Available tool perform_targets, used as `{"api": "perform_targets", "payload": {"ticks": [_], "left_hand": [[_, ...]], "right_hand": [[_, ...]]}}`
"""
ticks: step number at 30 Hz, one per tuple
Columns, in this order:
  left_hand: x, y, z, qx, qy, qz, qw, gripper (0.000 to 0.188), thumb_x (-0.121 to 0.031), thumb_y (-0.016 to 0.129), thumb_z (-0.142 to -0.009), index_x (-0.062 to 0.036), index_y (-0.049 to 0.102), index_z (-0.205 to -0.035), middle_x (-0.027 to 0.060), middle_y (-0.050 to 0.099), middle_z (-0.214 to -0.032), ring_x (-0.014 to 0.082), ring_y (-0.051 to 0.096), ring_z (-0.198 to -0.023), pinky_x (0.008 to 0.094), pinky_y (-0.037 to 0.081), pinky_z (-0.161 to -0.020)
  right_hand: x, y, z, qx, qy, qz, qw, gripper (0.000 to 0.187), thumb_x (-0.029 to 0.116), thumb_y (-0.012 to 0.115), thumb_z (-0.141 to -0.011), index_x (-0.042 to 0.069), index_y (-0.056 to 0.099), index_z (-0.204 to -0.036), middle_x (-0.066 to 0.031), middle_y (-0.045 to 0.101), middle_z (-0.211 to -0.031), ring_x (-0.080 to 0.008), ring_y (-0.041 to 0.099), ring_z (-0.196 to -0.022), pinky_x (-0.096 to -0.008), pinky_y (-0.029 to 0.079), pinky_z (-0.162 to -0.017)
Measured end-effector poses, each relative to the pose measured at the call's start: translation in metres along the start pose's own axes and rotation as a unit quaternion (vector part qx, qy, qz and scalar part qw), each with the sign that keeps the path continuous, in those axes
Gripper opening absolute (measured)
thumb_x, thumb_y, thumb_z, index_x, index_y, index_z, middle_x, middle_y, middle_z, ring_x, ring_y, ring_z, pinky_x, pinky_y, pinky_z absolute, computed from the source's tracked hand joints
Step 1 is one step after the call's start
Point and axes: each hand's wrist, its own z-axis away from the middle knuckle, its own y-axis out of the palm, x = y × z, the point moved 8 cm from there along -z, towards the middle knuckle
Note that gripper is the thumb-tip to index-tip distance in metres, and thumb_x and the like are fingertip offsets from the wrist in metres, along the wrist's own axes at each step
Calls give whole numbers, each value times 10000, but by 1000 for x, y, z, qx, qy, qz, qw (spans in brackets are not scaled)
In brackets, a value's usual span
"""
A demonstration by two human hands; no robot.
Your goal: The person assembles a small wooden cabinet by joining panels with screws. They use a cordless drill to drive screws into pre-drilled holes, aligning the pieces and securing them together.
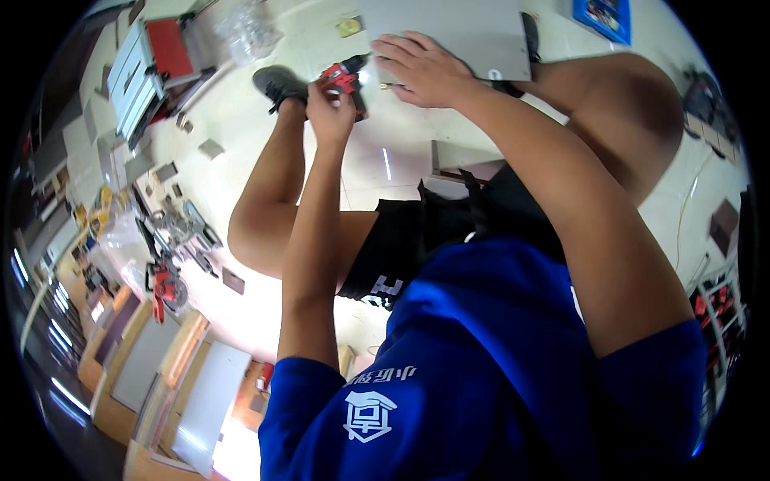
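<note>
A red and black cordless drill (pixel 343 78) is in my left hand (pixel 330 115), whose fingers are closed around it. Its dark nose points right, close to the left edge of a flat grey panel (pixel 449 36). My right hand (pixel 423 70) lies on that panel near its left edge, with the fingers stretched out flat. By the right thumb shows a small brass-coloured piece (pixel 391 86); whether the hand pinches it I cannot tell. The panel lies between my spread legs, its near right corner beside my right knee.
A blue tray (pixel 603 18) with small items lies at the far right. Clear plastic wrap (pixel 247 32) and a yellow roll (pixel 350 27) are on the pale tiled floor. A red and white machine table (pixel 148 72) stands far left. Nearer left sits a red saw (pixel 164 284), above leaning boards (pixel 204 393).
</note>
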Motion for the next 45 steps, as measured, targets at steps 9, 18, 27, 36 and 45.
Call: {"api": "perform_targets", "payload": {"ticks": [9, 18, 27, 36, 45], "left_hand": [[258, 86, -34, 56, -255, -200, 945, 857, -495, 780, -730, 136, 476, -1224, 328, 603, -1237, 420, 597, -1196, 439, 493, -1002], [269, 121, -79, 74, -234, -138, 959, 772, -648, 786, -700, 43, 706, -1037, 227, 732, -1024, 358, 707, -1020, 419, 541, -884], [232, 102, -50, 124, -291, 324, 892, 269, -116, 782, -855, 8, 649, -1052, 95, 721, -911, 192, 705, -749, 336, 586, -683], [54, -56, 13, -121, -109, 377, 912, 382, -49, 743, -863, 15, 565, -1195, 117, 680, -1046, 193, 685, -849, 332, 586, -735], [-86, -125, 88, 146, -13, 540, 829, 478, -36, 610, -808, 30, 522, -1273, 247, 674, -1132, 221, 651, -686, 342, 554, -677]], "right_hand": [[-1, -2, -8, -6, -10, -47, 999, 541, 370, 618, -896, 104, 561, -1364, -51, 413, -1546, -208, 317, -1464, -443, 229, -1207], [-6, -4, 0, 2, 5, -48, 999, 523, 379, 705, -813, 130, 622, -1265, -34, 442, -1524, -198, 369, -1427, -438, 284, -1179], [-3, -4, -8, 6, -6, -35, 999, 515, 385, 656, -861, 109, 604, -1293, -44, 420, -1537, -202, 347, -1440, -438, 257, -1192], [-6, 4, -2, 23, -3, -41, 999, 571, 382, 616, -900, 108, 520, -1392, -54, 359, -1572, -207, 285, -1477, -448, 204, -1217], [0, 3, -5, 0, -25, -12, 1000, 592, 380, 624, -902, 99, 498, -1407, -67, 354, -1571, -229, 297, -1471, -452, 226, -1211]]}}
